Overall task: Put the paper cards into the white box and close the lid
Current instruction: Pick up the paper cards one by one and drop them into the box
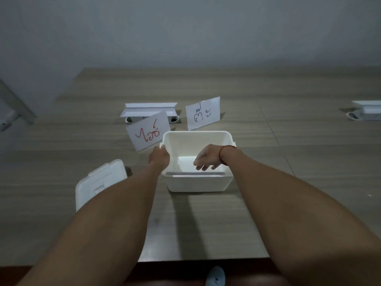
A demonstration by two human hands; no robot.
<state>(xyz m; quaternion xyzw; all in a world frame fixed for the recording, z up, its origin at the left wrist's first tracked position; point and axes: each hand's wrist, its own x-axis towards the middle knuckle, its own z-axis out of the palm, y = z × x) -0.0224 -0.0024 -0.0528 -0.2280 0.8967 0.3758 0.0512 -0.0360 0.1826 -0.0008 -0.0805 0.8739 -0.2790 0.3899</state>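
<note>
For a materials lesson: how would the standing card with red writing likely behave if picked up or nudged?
The card with red writing looks like thin paper, so probably light and floppy. It stands tilted on the table, so a nudge would likely topple or slide it. It stands right beside the white box, so shifting that could knock it.

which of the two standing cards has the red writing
The left card, standing just behind the left hand at the white box's left rim. The right card behind the box carries dark green writing instead.
</note>
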